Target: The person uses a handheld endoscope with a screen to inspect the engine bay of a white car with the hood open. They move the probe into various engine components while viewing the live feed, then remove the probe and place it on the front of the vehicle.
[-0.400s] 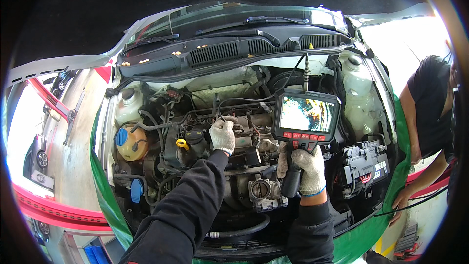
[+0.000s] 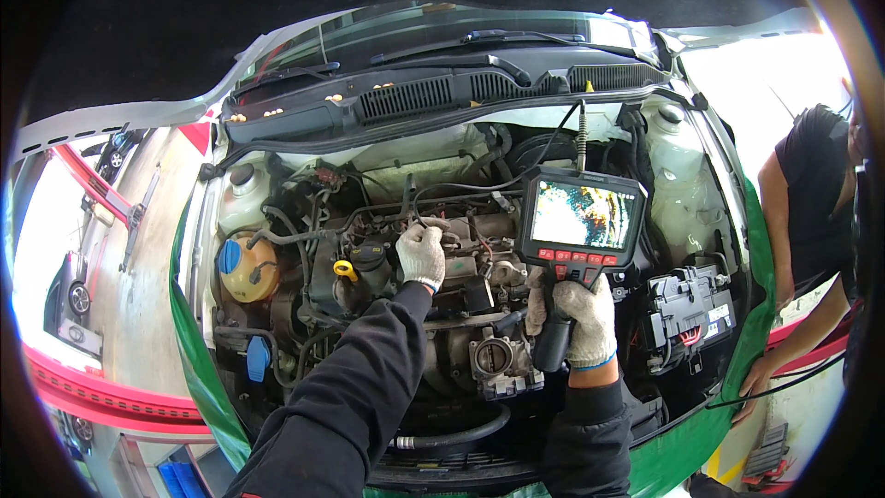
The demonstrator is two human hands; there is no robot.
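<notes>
One left hand [image 2: 423,254], gloved in pale knit, is being held over the middle of the engine [image 2: 458,288], its fingers drawn narrow; a thin black cable [image 2: 470,188] is apparently being pinched there. By its pistol-style handle, a handheld screen device [image 2: 583,231] is being gripped in the gloved right hand [image 2: 585,318], between the centre and the right edge of the engine bay [image 2: 721,171]. From the spring-like neck [image 2: 581,138] on top of the device, the cable is being led toward the rear edge of the bay, then looped back left to the pinching fingers.

Risks, as judged: the cable could be snagged or sharply kinked among the hoses if the device is swung right — little spare length is showing. The cable could also be slipping through the knit fingertips if the pinch is too light. Should the handle be loosened, the throttle body [image 2: 493,357] beside it could be struck.

Hard to make out: the cable's end is being hidden by the left hand and engine parts. The display [image 2: 560,212] is being partly washed out to white. Engine parts behind the device are being covered, and a co-worker [image 2: 811,171] beyond the bay's right edge is being cut off by the dark lens rim.
</notes>
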